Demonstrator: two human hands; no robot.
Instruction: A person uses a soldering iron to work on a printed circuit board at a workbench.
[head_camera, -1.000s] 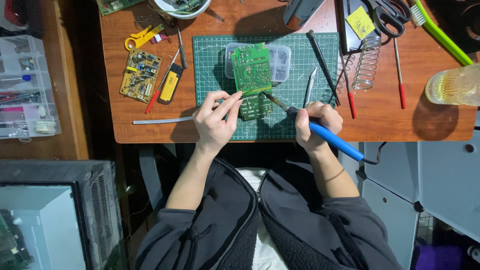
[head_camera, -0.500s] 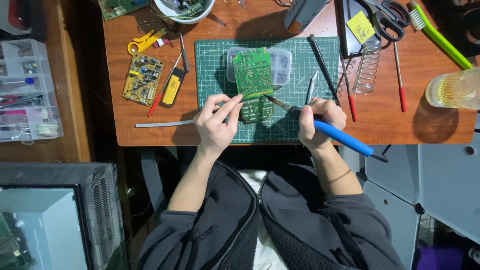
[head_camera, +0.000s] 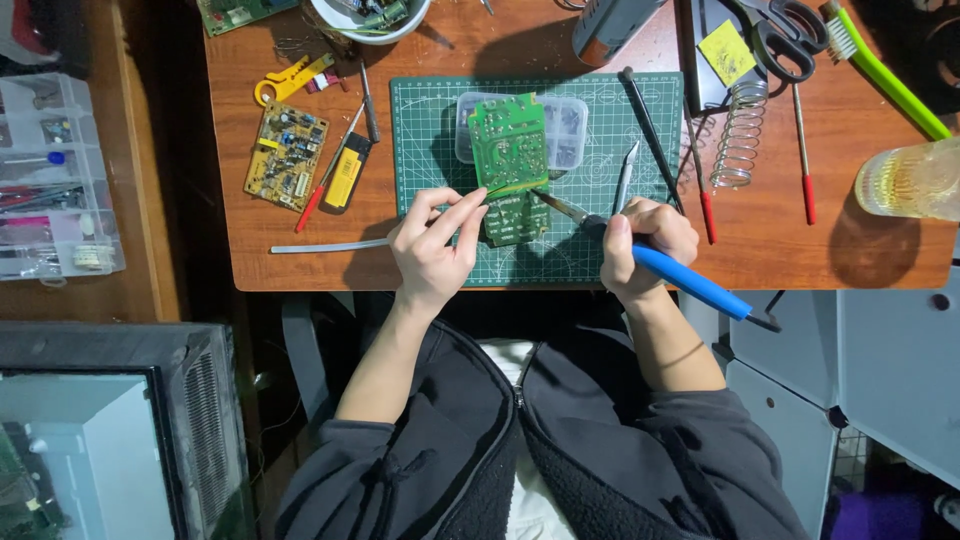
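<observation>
Fingers of the left hand (head_camera: 432, 248) are pinched together on the near edge of the green circuit board (head_camera: 510, 145), thumb and index clamped on it, holding it tilted up off the green cutting mat (head_camera: 430, 130). Right hand (head_camera: 640, 240) is wrapped tight round the blue-handled soldering iron (head_camera: 690, 282), its tip aimed toward 10 o'clock at the board's lower edge; touching or just off it, cannot tell. A second green board (head_camera: 515, 218) lies flat on the mat under the raised one. Clear plastic box (head_camera: 565, 125) sits behind the held board, at 12 o'clock from the hands. Yellow-brown circuit board (head_camera: 287, 155) lies at 9 o'clock, off the mat. Coil iron stand (head_camera: 737, 135) at 2 o'clock.

Progress, judged: work on the board looks mid-way; iron is at the joint area, board not set down, no finished joints can be made out.
</observation>
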